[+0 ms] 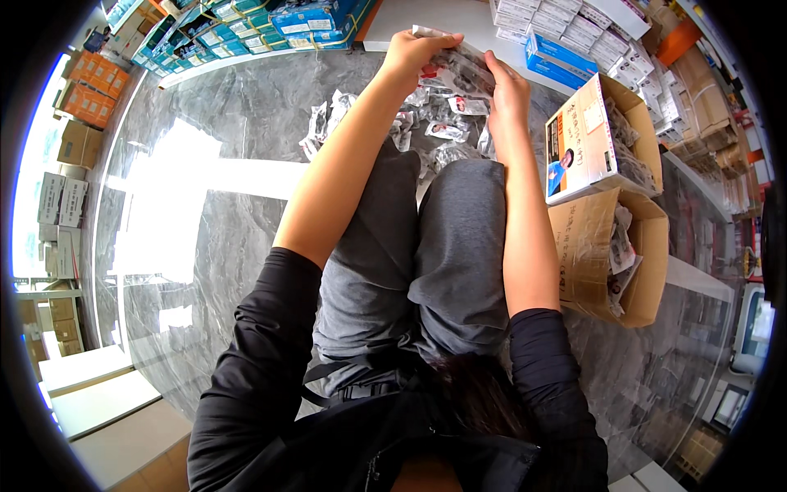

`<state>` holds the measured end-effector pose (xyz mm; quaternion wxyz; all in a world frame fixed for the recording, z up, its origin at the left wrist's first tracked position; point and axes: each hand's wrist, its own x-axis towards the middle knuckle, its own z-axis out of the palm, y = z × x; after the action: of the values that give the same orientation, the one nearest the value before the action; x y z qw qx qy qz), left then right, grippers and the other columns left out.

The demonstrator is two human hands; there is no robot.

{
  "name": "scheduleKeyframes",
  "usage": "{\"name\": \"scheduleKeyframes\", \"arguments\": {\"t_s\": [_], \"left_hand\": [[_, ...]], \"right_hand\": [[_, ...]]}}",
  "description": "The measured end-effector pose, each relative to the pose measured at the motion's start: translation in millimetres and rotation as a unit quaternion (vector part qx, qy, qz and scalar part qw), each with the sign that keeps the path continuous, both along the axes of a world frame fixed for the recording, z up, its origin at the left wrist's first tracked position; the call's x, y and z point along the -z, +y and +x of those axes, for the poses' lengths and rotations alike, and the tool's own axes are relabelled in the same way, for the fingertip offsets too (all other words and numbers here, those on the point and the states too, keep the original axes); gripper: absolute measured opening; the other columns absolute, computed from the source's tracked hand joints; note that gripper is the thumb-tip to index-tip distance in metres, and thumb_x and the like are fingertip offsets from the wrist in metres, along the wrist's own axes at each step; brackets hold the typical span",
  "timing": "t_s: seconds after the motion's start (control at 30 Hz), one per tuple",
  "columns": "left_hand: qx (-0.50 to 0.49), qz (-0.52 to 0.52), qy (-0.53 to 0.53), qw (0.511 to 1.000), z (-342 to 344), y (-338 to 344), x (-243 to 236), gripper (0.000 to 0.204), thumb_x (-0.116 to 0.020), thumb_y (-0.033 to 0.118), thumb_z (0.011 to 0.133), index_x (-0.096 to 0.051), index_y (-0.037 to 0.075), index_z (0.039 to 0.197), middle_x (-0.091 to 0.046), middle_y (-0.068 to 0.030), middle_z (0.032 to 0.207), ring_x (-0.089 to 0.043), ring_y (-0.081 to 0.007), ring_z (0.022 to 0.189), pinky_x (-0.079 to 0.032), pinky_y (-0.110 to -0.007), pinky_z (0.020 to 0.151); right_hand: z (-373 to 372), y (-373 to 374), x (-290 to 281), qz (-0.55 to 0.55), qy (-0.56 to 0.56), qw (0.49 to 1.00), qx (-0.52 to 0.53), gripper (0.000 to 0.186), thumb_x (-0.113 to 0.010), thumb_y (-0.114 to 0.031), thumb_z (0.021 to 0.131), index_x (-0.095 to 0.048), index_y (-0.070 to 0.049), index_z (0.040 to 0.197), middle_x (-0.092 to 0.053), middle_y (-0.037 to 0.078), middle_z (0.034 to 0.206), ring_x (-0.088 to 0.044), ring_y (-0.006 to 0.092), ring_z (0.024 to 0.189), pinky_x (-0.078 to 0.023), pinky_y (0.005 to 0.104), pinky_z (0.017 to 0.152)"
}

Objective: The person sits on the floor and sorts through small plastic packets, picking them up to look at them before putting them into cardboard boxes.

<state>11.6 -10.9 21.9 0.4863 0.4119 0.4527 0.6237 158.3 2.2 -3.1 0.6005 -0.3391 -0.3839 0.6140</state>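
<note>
Out past my knees, a clear plastic bag (466, 72) with dark and red bits inside is stretched between my two hands. My left hand (416, 56) is closed on its upper left end, thumb along the top. At the bag's right end, my right hand (510, 88) grips the edge, its fingers partly hidden. Below and around the bag, a pile of small clear packets (447, 131) with dark contents and white-and-red labels lies on the floor. More packets (340, 108) lie left of my left forearm.
On my right stand two open cardboard boxes, one white-sided (584, 143) and one brown (584, 250), both holding packets. Stacked blue boxes (311, 23) line the far left, and white cartons (566, 33) the far right. Grey marble-patterned floor (246, 107) extends to the left.
</note>
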Motion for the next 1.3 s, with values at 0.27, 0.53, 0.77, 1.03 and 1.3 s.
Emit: {"name": "scheduleKeyframes", "arguments": {"t_s": [0.27, 0.53, 0.77, 1.03, 1.3], "left_hand": [[-0.034, -0.037, -0.013, 0.999, -9.5, 1.5, 0.2, 0.025, -0.065, 0.025, 0.076, -0.06, 0.0, 0.079, -0.06, -0.0072, 0.072, -0.057, -0.0134, 0.053, -0.048, -0.023, 0.047], [0.096, -0.06, 0.089, 0.99, -11.8, -9.0, -1.9, 0.034, -0.062, 0.029, 0.078, -0.057, -0.003, 0.088, -0.061, -0.0104, 0.079, -0.061, -0.0147, 0.067, -0.052, -0.023, 0.062], [-0.002, -0.014, -0.116, 0.993, -14.6, 1.6, 7.0, 0.025, -0.054, 0.011, 0.083, -0.052, -0.013, 0.086, -0.058, -0.0153, 0.078, -0.06, -0.0201, 0.069, -0.054, -0.028, 0.064], [-0.032, -0.011, -0.13, 0.991, -18.6, 4.8, 9.7, 0.022, -0.053, 0.013, 0.084, -0.053, -0.008, 0.082, -0.057, -0.0122, 0.076, -0.059, -0.019, 0.066, -0.054, -0.028, 0.063], [-0.07, 0.016, 0.018, 0.997, -20.5, 3.8, 7.3, 0.027, -0.054, 0.022, 0.085, -0.056, -0.001, 0.07, -0.053, -0.003, 0.059, -0.045, -0.008, 0.047, -0.036, -0.019, 0.041]], "right_hand": [[5.6, 15.3, 16.6, 0.018, -0.013, 0.999, -0.033, 0.027, -0.058, -0.022, 0.082, -0.057, 0.002, 0.093, -0.058, 0.01, 0.09, -0.057, 0.0191, 0.082, -0.046, 0.0315, 0.071], [14.2, 19.6, 21.9, -0.095, 0.084, 0.992, 0.013, 0.03, -0.053, -0.025, 0.085, -0.049, 0.001, 0.1, -0.055, 0.013, 0.098, -0.055, 0.0229, 0.088, -0.046, 0.0385, 0.076], [13.7, 8.4, 6.2, -0.072, 0.15, 0.976, -0.141, 0.029, -0.057, -0.022, 0.081, -0.051, 0.001, 0.097, -0.057, 0.012, 0.091, -0.057, 0.0225, 0.082, -0.049, 0.0332, 0.072], [16.0, 10.1, 9.4, -0.094, 0.015, 0.984, -0.148, 0.022, -0.068, -0.018, 0.073, -0.054, -0.002, 0.08, -0.053, 0.005, 0.067, -0.056, 0.0153, 0.057, -0.049, 0.024, 0.053], [19.5, 10.5, 7.8, -0.1, 0.042, 0.979, -0.17, 0.018, -0.066, -0.016, 0.076, -0.053, -0.003, 0.077, -0.051, 0.005, 0.065, -0.043, 0.0086, 0.047, -0.036, 0.0186, 0.043]]}}
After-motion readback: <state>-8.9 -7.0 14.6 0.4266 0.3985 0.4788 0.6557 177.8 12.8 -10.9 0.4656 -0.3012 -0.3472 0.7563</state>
